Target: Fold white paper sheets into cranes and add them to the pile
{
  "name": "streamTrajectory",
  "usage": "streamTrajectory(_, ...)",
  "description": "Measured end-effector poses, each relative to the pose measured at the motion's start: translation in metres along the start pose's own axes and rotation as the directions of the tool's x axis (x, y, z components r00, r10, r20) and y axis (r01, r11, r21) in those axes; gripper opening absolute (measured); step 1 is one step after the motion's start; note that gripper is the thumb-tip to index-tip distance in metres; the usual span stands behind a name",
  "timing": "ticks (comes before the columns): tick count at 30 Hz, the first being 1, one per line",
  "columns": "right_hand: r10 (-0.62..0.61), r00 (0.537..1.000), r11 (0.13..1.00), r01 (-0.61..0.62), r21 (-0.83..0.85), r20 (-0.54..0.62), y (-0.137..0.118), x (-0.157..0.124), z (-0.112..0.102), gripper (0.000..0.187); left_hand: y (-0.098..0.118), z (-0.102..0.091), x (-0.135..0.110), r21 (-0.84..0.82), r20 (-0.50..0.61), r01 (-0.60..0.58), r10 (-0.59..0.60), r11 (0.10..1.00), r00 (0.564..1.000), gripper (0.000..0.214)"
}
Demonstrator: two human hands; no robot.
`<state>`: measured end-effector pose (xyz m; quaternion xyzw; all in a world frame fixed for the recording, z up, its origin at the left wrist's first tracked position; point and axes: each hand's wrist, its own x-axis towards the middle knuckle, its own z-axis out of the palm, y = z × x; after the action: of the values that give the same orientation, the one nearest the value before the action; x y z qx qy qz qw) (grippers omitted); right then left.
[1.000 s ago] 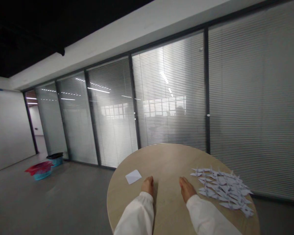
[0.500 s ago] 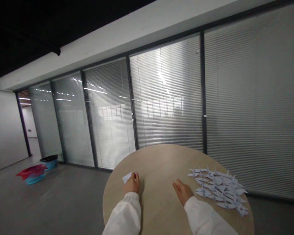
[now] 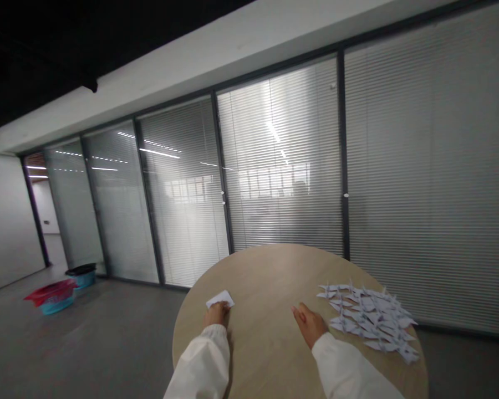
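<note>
On a round light-wood table [image 3: 274,277] my left hand [image 3: 216,315] rests at the left rim, its fingers curled on the near edge of a small white square of paper [image 3: 220,299]. My right hand [image 3: 307,324] lies flat on the tabletop a short way right of centre, fingers stretched out, holding nothing. Just to its right spreads a heap of several white folded paper cranes [image 3: 366,318]. Both arms wear white sleeves.
A wall of glass panels with closed blinds [image 3: 283,166] runs behind the table. On the grey floor at far left stand a red-and-blue basin [image 3: 52,293] and a dark-rimmed blue basin [image 3: 82,274]. Open floor lies left of the table.
My left hand moved from the table's middle out to the left rim and came onto the white paper square. My right hand stayed roughly where it was; the view shifted slightly.
</note>
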<state>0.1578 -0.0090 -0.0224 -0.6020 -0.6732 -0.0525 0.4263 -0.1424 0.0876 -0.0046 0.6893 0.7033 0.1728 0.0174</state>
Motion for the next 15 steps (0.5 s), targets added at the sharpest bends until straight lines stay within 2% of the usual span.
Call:
streamTrajectory(8, 0.014, 1.000, 1.000, -0.014, 0.010, 0.004, 0.001, 0.000, 0.001, 0.036, 0.003, -0.006, -0.006, -0.007, -0.016, 0.051, -0.051, 0.999, 0.999, 0.027)
streamTrajectory(15, 0.006, 1.000, 1.000, -0.006, 0.007, 0.009, 0.000, 0.000, -0.001, 0.035, 0.007, -0.012, -0.010, -0.071, -0.136, 0.102, -0.111, 0.992, 0.984, 0.022)
